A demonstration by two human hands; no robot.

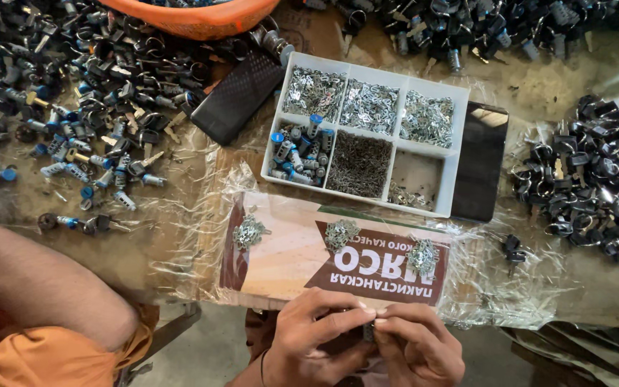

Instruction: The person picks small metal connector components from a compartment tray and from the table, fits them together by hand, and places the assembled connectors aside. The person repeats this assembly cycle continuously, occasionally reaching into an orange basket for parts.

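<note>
Because it sits pinched between the fingertips of both hands at the near edge of the table (539, 294), the small dark part (368, 331) shows only as a sliver, and I cannot tell its full shape. It looks like a little metal lock piece, so I judge it light, stiff and hard, not fragile, but smooth and small enough to slip or roll away if the pinch loosens. The safest hold seems to be across its short sides with thumb and forefinger tips, close to the body of the part rather than at any thin end.

The left hand (308, 337) is closed narrow, thumb and fingers curled onto the part from its side; the right hand (418, 342) meets it from the other side, fingers likewise drawn tight on the same piece.

Just beyond the knuckles lies a printed card (288, 251) under crinkled clear plastic, carrying three small heaps of shiny metal bits (340, 233). Farther out stands a white compartment tray (456, 161) with silvery stampings, fine dark springs and blue-capped cylinders (296, 154). Left of the left hand, another person's forearm (44, 283) rests on the table. Well beyond it lie scattered lock parts (102, 107) and an orange basket (195, 18); right of the right hand sits a heap of black keyed pieces (596, 179).
</note>
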